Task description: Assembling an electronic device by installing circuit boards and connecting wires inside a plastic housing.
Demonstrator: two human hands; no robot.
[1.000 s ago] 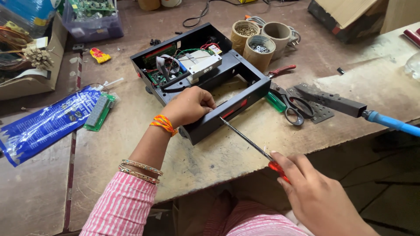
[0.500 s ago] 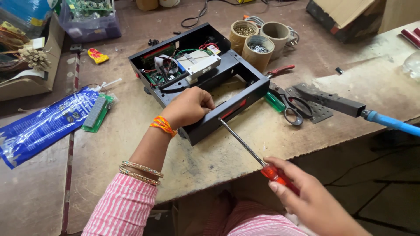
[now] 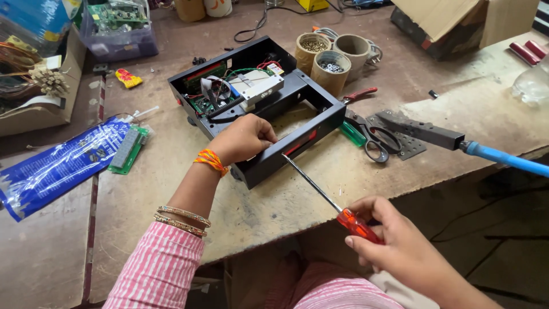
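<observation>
Right hand [image 3: 400,243] at the near edge of the bench [image 3: 274,212], closed round the red handle of a screwdriver [image 3: 334,204]; shaft runs up-left, tip at the near wall of the case [image 3: 269,109].

Left hand [image 3: 243,137] clamped over that same near wall, fingers curled inside, just beside the tip.

Case: black open box, mid-bench, lid off. Judged rigid and moderately heavy; best gripped by the walls, as now (the circuit board [image 3: 209,94] and wires in the far half look fragile, keep fingers off). Screwdriver tip likely to slip on the smooth wall.

Right of case: scissors [image 3: 372,134], soldering tool [image 3: 434,137] with blue lead. Left edge: blue packet [image 3: 57,166], a green board [image 3: 128,149].

Far side: three tubs [image 3: 331,63], two holding screws.
</observation>
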